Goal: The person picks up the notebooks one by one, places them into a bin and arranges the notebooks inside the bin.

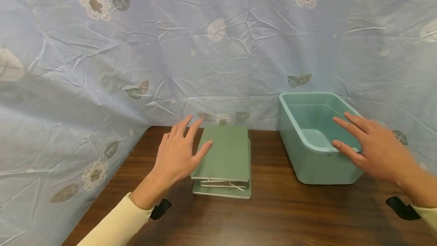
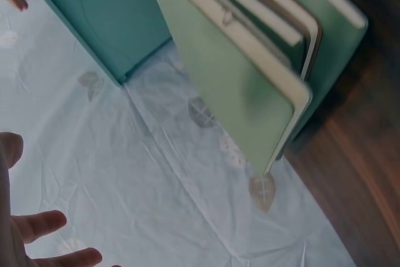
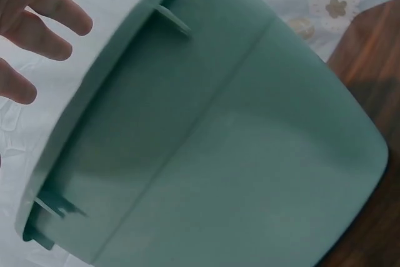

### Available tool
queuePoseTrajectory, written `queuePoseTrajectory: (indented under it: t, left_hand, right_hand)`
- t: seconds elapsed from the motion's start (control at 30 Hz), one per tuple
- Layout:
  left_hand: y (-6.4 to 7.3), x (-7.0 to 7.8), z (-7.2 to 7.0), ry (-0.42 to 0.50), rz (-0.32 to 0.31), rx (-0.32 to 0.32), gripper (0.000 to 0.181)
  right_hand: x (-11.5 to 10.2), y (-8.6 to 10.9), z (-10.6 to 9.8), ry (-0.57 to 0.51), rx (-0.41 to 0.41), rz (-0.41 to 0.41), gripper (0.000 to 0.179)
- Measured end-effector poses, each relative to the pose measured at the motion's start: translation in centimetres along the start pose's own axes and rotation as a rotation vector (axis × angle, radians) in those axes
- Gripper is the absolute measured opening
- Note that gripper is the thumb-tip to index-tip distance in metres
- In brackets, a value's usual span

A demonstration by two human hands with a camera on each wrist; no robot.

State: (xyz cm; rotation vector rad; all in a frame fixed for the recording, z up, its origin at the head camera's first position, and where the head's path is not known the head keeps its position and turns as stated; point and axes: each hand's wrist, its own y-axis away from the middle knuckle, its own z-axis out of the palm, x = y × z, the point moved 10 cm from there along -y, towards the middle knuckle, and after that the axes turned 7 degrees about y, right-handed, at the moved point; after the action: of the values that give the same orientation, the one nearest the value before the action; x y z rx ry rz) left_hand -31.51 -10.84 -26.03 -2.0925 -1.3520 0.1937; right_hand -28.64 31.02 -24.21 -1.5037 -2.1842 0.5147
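A stack of green notebooks (image 1: 223,153) lies on the table, and a white ribbon or cord shows at its near edge. My left hand (image 1: 179,153) hovers at the stack's left side, its fingers spread and nothing in them. In the left wrist view the notebooks (image 2: 231,73) show their page edges, apart from the fingers. To the right stands a teal plastic bin (image 1: 324,166), with nothing seen inside. My right hand (image 1: 379,149) is held over the bin's right near rim, fingers extended and holding nothing. The right wrist view shows the fingertips above the bin's rim.
The dark wooden table (image 1: 218,219) carries the stack and the bin. Behind and to the left hangs a wrinkled pale blue floral cloth (image 1: 205,67), close to the table's far edge. Black straps (image 1: 160,208) show at both wrists.
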Motion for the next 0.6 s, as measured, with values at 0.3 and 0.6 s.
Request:
queuePoseTrajectory:
  t: [0.3, 0.6]
  left_hand:
    - [2.1, 0.9, -0.1, 0.013, 0.014, 0.019, 0.067]
    - [3.5, 1.0, -0.6, 0.025, 0.018, 0.050, 0.066]
  right_hand:
    - [-0.5, 1.7, 1.1, 0.006, 0.016, 0.003, 0.070]
    - [-1.1, 2.5, 2.0, 0.006, 0.035, -0.013, 0.070]
